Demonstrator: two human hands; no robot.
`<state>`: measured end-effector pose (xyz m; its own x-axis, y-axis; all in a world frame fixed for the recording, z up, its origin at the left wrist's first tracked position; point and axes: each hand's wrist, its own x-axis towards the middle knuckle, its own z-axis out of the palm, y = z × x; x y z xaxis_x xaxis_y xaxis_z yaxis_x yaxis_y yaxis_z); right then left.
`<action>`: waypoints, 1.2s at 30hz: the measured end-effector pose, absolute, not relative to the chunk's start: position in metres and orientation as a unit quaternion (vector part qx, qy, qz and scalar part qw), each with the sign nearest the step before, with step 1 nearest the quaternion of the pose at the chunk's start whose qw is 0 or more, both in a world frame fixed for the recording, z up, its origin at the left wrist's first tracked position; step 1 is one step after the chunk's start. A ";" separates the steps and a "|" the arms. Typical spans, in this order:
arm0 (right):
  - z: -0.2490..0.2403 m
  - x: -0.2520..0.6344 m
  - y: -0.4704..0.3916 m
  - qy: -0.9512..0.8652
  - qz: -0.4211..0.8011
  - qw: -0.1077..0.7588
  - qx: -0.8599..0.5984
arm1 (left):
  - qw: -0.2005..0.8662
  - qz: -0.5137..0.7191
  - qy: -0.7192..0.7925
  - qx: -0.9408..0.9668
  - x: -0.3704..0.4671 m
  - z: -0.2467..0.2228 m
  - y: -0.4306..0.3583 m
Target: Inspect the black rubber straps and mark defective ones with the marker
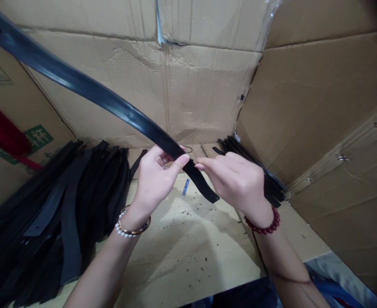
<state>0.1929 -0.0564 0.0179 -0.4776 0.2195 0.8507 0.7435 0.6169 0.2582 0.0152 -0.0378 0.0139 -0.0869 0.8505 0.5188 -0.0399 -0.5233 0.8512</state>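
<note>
A long, curved black plastic strip (pixel 101 96) runs from the upper left down to the middle of the view, with small holes along it. My left hand (pixel 158 177) is closed around its lower part, thumb on the upper face. Close beside that thumb, my right hand (pixel 236 179) has its fingers pinched together at the strip's edge. Whatever sits in that pinch is too small or hidden to name. The strip's lower end hangs free between both hands, over the table.
Many similar black strips (pixel 75 214) lie heaped on the left, and another stack (pixel 255 171) is at the right. A small blue object (pixel 185 188) and dark crumbs lie on the table (pixel 162 269). Cardboard walls (pixel 201 90) enclose the back and sides. Something red (pixel 5 128) hangs at left.
</note>
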 end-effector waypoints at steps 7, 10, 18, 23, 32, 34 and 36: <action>0.022 0.205 -0.043 -0.830 -0.146 0.467 -0.266 | 0.393 0.614 0.333 0.598 0.010 0.022 -0.047; 0.021 0.207 -0.040 -0.831 -0.074 0.489 -0.254 | 0.425 0.606 0.315 0.594 0.009 0.024 -0.049; 0.020 0.200 -0.033 -0.797 0.175 0.530 -0.233 | 0.513 0.561 0.261 0.595 0.003 0.026 -0.050; 0.012 0.195 -0.029 -0.729 0.326 0.561 -0.218 | 0.503 0.579 0.251 0.591 0.002 0.022 -0.046; -0.012 0.174 -0.014 -0.594 0.592 0.512 -0.189 | 0.454 0.627 0.231 0.589 0.009 0.016 -0.045; -0.022 0.160 -0.013 -0.557 0.648 0.492 -0.166 | 0.476 0.632 0.220 0.571 0.011 0.014 -0.045; -0.032 0.145 -0.015 -0.517 0.677 0.503 -0.145 | 0.497 0.640 0.214 0.546 0.013 0.012 -0.044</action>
<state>0.1454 -0.0150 -0.0320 -0.4508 0.8319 0.3236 -0.5316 0.0410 -0.8460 0.0131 -0.0436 0.0117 0.0903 0.8691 0.4864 -0.4019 -0.4151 0.8162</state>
